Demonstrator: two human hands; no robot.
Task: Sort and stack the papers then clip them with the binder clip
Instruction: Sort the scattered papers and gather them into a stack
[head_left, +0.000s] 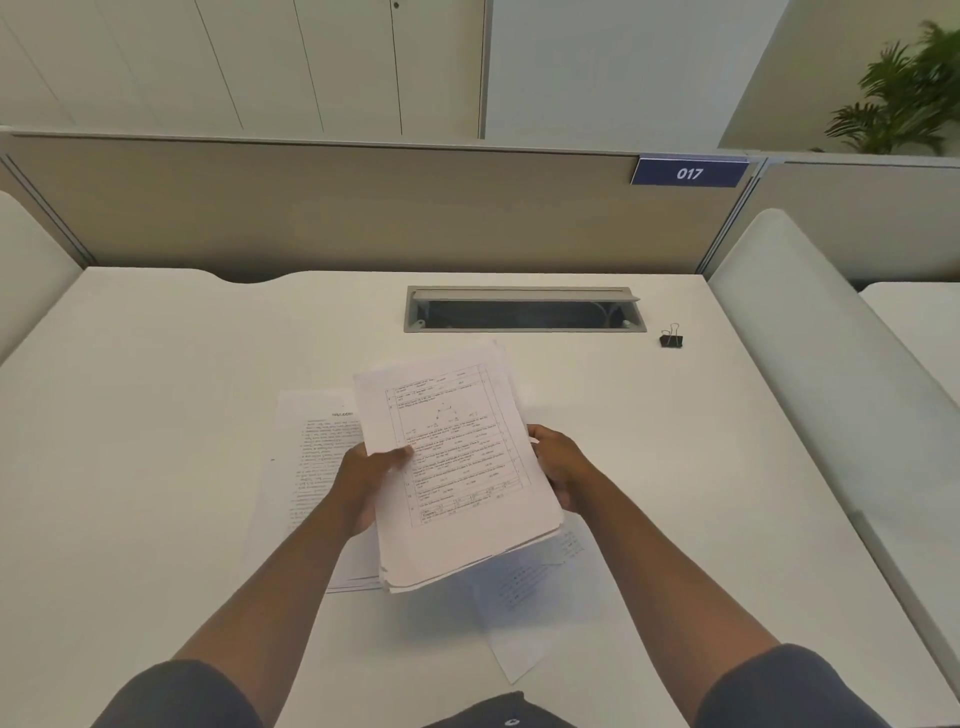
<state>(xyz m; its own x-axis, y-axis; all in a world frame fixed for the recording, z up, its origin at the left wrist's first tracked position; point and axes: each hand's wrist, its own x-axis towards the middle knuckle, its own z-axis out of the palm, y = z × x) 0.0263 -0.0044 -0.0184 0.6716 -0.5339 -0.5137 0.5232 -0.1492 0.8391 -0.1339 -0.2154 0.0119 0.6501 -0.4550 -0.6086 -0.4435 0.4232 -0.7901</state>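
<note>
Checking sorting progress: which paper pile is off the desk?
The stack gripped by both hands, the left hand and right hand; the others lie flat.

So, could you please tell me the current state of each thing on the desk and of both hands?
Paper stack: lifted off the desk, tilted, edges uneven, unclipped.
Left hand: grips the stack's left edge.
Right hand: holds the stack's right edge.
Loose sheets: lying flat on the desk.
Binder clip: untouched, standing apart, far right.
Cable tray: lid open.
</note>
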